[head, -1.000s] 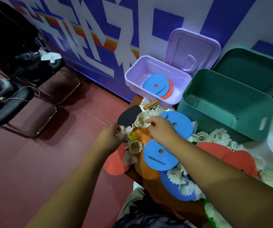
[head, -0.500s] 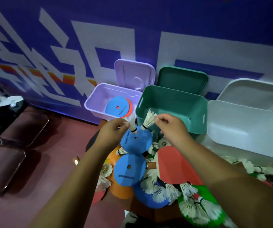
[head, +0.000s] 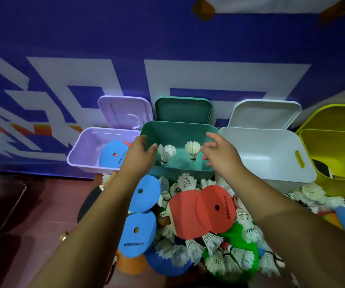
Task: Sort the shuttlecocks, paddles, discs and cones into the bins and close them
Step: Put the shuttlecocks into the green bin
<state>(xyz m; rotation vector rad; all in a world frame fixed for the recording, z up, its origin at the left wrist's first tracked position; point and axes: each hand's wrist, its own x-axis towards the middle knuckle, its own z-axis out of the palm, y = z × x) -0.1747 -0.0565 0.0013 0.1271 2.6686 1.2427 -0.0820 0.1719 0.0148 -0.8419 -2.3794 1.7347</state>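
Head view: released both shuttlecocks (head: 192, 149) into green bin (head: 180, 129); left hand (head: 141, 154) and right hand (head: 221, 153) fingers spread, holding nothing.

At three o'clock the yellow bin (head: 333, 154) runs off the picture's edge, so you cannot see its far side, and a dark object behind its cut-out wall is too hidden to name. Your left forearm (head: 96, 221) covers most of a black paddle (head: 88, 204) at eight o'clock. The shuttlecocks (head: 225, 260) at five o'clock are blurred into one white mass.
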